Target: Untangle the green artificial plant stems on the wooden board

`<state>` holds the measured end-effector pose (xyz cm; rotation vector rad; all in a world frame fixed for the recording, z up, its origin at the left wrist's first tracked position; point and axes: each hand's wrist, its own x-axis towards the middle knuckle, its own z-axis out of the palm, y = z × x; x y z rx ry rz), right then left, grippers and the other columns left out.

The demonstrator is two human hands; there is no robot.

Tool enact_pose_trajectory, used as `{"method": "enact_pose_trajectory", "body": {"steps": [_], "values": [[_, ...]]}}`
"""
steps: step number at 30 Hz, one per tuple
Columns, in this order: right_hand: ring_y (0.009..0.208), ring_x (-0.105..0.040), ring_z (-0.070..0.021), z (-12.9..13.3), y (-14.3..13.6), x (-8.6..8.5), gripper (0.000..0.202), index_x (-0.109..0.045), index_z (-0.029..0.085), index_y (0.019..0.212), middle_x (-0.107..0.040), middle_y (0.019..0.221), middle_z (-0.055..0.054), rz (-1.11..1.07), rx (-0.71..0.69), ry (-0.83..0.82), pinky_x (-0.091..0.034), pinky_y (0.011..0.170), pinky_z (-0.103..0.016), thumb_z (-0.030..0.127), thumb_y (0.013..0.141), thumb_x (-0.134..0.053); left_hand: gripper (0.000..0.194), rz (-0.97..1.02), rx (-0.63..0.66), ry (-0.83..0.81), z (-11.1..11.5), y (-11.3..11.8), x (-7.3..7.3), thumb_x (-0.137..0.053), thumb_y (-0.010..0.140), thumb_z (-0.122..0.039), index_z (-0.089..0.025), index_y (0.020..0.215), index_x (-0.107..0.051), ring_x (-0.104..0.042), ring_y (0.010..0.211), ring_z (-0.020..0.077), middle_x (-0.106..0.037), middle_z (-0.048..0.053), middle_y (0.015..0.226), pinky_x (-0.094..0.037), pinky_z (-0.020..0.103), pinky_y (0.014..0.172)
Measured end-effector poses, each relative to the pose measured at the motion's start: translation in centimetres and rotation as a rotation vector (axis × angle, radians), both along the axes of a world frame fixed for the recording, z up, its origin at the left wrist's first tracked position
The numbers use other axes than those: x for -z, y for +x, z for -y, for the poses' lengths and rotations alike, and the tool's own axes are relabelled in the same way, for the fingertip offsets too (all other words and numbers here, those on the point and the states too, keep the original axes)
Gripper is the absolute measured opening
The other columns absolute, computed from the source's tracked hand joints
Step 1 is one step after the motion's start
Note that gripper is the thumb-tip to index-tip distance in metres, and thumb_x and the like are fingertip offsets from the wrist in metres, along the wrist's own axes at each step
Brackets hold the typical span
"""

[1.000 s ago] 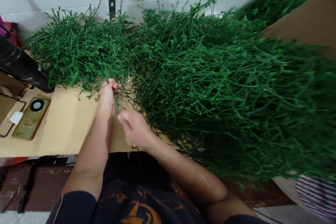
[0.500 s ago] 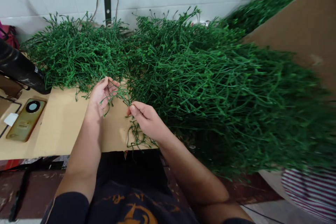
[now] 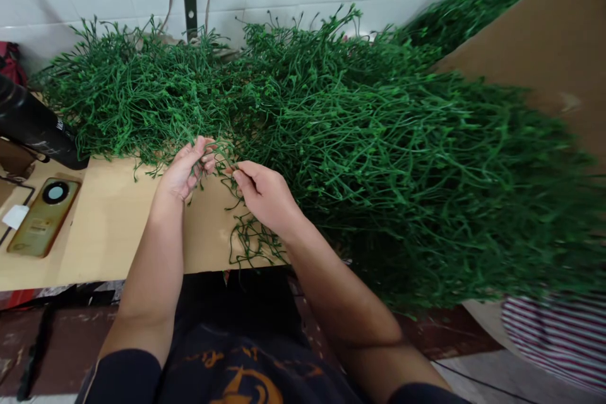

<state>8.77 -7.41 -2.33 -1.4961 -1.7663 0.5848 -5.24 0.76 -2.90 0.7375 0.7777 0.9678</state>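
Thin green plastic stems run between my two hands above the cardboard [image 3: 118,221]. My left hand [image 3: 189,167] has its fingers curled around some of these stems. To its right, my right hand [image 3: 265,196] pinches stems between thumb and forefinger. Behind both hands lies a long heap of green stems [image 3: 156,88], joined on the right by a larger pile [image 3: 379,139]. A few loose stems [image 3: 253,243] rest on the cardboard below my right hand, near the front edge.
On the left are a phone [image 3: 45,218], a black bottle [image 3: 38,123] and a white scrap [image 3: 16,216]. A brown cardboard panel [image 3: 534,44] rises at the right. Striped red and white cloth [image 3: 558,341] shows at the lower right. A tiled wall stands behind.
My left hand has closed its fingers around the stems. My right hand has moved up slightly, nearer to the left. The view has shifted a little.
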Motion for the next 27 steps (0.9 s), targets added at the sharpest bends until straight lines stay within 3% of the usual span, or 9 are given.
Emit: {"method": "enact_pose_trajectory", "body": {"steps": [4, 7, 10, 12, 14, 16, 21, 24, 27], "values": [[0.054, -0.036, -0.0102, -0.8, -0.2, 0.5, 0.022, -0.038, 0.02, 0.066, -0.045, 0.058, 0.001, 0.009, 0.06, -0.066, -0.026, 0.056, -0.026, 0.026, 0.088, -0.041, 0.015, -0.03, 0.021, 0.05, -0.1, -0.1, 0.4, -0.062, 0.084, -0.031, -0.015, 0.082, -0.061, -0.057, 0.057, 0.0068, -0.057, -0.001, 0.063, -0.047, 0.019, 0.058], [0.051, -0.035, -0.0095, -1.4, -0.4, 0.8, 0.023, -0.039, 0.019, 0.066, -0.047, 0.057, 0.001, 0.012, 0.112, -0.088, -0.025, 0.054, -0.025, 0.028, 0.087, -0.043, 0.02, -0.026, 0.021, 0.095, -0.1, -0.1, 0.7, -0.061, 0.084, -0.034, -0.015, 0.089, -0.063, -0.065, 0.08, 0.0121, -0.067, 0.005, 0.083, -0.051, 0.024, 0.075], [0.051, -0.037, -0.0093, -1.9, -0.5, 0.9, 0.026, -0.04, 0.019, 0.064, -0.05, 0.058, 0.0, -0.007, 0.143, -0.096, -0.026, 0.055, -0.025, 0.03, 0.087, -0.042, 0.028, 0.014, 0.069, 0.141, -0.1, 0.0, 1.1, -0.066, 0.078, -0.04, -0.017, 0.094, -0.064, -0.064, 0.102, 0.0174, -0.069, 0.007, 0.098, -0.049, 0.029, 0.088], [0.053, -0.04, -0.0096, -2.1, -0.6, 0.9, 0.026, -0.042, 0.019, 0.066, -0.051, 0.059, 0.0, -0.032, 0.152, -0.112, -0.028, 0.056, -0.025, 0.032, 0.088, -0.041, 0.037, 0.031, 0.163, 0.194, 0.0, 0.1, 1.4, -0.074, 0.069, -0.044, -0.017, 0.093, -0.066, -0.062, 0.106, 0.02, -0.069, 0.009, 0.103, -0.049, 0.03, 0.089], [0.055, -0.042, -0.01, -2.3, -0.7, 1.0, 0.024, -0.044, 0.019, 0.069, -0.052, 0.062, 0.0, -0.06, 0.152, -0.113, -0.029, 0.057, -0.024, 0.032, 0.088, -0.041, 0.046, 0.016, 0.268, 0.238, -0.1, 0.3, 1.6, -0.079, 0.06, -0.046, -0.015, 0.092, -0.068, -0.063, 0.104, 0.021, -0.069, 0.011, 0.103, -0.049, 0.028, 0.086], [0.056, -0.042, -0.0097, -2.4, -0.8, 1.2, 0.022, -0.043, 0.019, 0.07, -0.051, 0.063, 0.0, -0.074, 0.147, -0.104, -0.029, 0.058, -0.024, 0.031, 0.088, -0.041, 0.046, 0.0, 0.296, 0.259, -0.1, 0.5, 1.8, -0.077, 0.061, -0.049, -0.014, 0.091, -0.068, -0.064, 0.1, 0.0204, -0.07, 0.011, 0.102, -0.05, 0.026, 0.083], [0.053, -0.035, -0.0092, -2.1, -0.8, 1.5, 0.027, -0.035, 0.02, 0.064, -0.044, 0.058, 0.002, -0.028, 0.149, -0.115, -0.026, 0.056, -0.024, 0.03, 0.087, -0.043, 0.031, -0.027, 0.066, 0.179, -0.4, 0.8, 1.5, -0.062, 0.08, -0.044, -0.015, 0.087, -0.066, -0.068, 0.081, 0.0155, -0.071, 0.007, 0.081, -0.051, 0.025, 0.073], [0.052, -0.038, -0.0097, -2.0, -0.7, 1.4, 0.027, -0.035, 0.02, 0.064, -0.049, 0.058, 0.001, -0.009, 0.135, -0.14, -0.025, 0.054, -0.024, 0.031, 0.087, -0.044, 0.018, -0.085, -0.045, 0.122, -0.6, 0.9, 1.4, -0.066, 0.079, -0.034, -0.017, 0.083, -0.063, -0.065, 0.063, 0.011, -0.067, 0.0, 0.067, -0.05, 0.023, 0.065], [0.049, -0.037, -0.0095, -1.9, -0.6, 1.2, 0.027, -0.038, 0.02, 0.064, -0.051, 0.057, 0.001, 0.06, 0.119, -0.145, -0.024, 0.052, -0.024, 0.031, 0.087, -0.046, 0.013, -0.142, -0.064, 0.109, -0.5, 1.2, 1.4, -0.07, 0.075, -0.027, -0.017, 0.079, -0.061, -0.06, 0.055, 0.0086, -0.064, -0.003, 0.061, -0.048, 0.021, 0.061]]}}
